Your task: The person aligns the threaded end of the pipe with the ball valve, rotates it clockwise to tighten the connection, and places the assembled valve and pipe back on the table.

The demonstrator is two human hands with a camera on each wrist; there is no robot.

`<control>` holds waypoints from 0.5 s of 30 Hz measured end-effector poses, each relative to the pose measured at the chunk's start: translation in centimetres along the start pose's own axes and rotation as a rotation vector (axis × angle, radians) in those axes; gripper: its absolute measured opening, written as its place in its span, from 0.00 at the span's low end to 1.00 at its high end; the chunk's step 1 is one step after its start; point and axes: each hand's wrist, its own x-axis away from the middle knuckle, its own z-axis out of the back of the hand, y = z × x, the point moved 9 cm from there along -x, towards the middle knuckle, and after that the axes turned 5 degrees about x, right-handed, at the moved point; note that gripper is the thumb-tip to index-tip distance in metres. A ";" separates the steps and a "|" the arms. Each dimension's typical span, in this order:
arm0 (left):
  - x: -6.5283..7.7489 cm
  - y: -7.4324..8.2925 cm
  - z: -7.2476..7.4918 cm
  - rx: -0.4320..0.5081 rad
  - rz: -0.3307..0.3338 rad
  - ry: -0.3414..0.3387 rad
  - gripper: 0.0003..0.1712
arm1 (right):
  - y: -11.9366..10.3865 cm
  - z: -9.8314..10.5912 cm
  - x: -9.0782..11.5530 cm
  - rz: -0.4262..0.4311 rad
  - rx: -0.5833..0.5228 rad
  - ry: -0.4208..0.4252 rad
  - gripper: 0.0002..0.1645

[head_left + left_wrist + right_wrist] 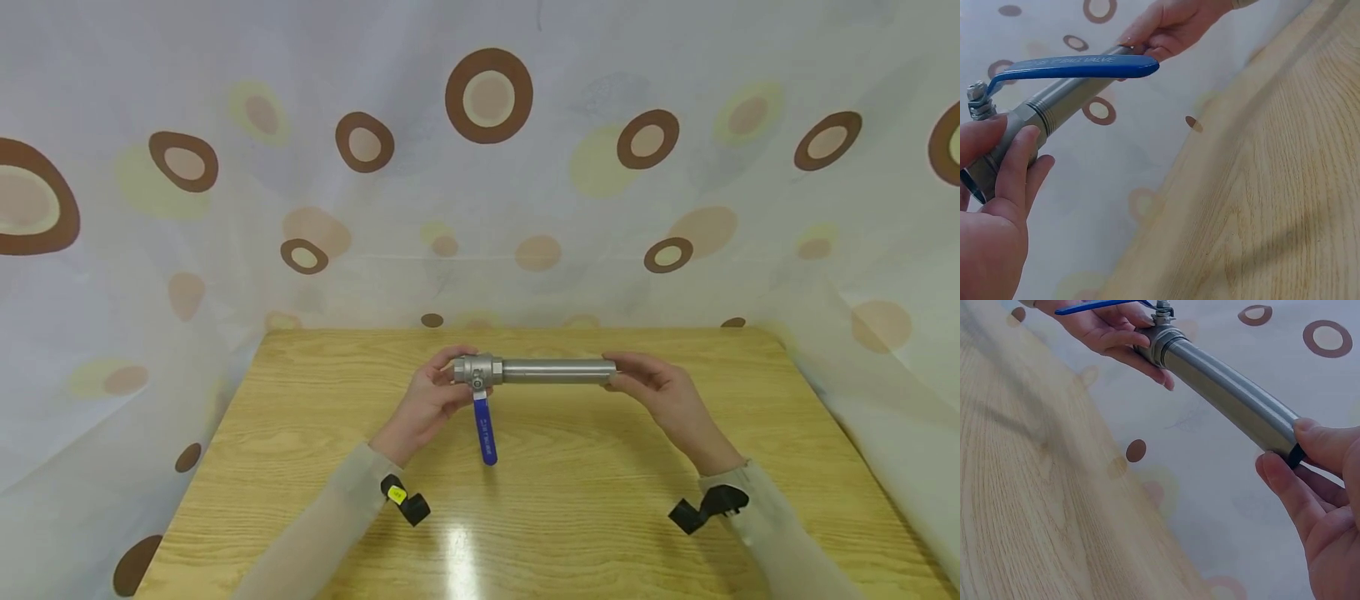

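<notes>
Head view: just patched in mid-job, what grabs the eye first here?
A steel pipe with a ball valve on one end, held level above the wooden table: left hand gripping the valve, right hand the far end. The valve's blue handle points toward the person.

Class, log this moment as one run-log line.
left hand: grips valve | right hand: grips pipe end | both above table

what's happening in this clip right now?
A person holds a metal pipe with a ball valve on one end, level above a wooden table. The left hand grips the valve body; the right hand holds the pipe's free end. The valve's blue handle points toward the person. Nothing rests on the table near the hands.
</notes>
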 end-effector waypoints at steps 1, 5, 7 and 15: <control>0.0 0.0 0.0 -0.004 0.005 -0.007 0.35 | 0.0 -0.1 0.0 0.007 -0.011 -0.003 0.24; 0.0 -0.1 -0.2 -0.022 0.023 -0.031 0.35 | -0.1 -0.3 -0.1 0.039 -0.040 -0.016 0.23; 0.1 -0.1 -0.2 -0.023 0.023 -0.041 0.36 | 0.0 -0.3 -0.1 0.044 -0.047 -0.020 0.23; 0.0 0.0 -0.1 -0.009 0.016 -0.030 0.37 | 0.2 -0.3 -0.1 -0.014 0.007 -0.023 0.27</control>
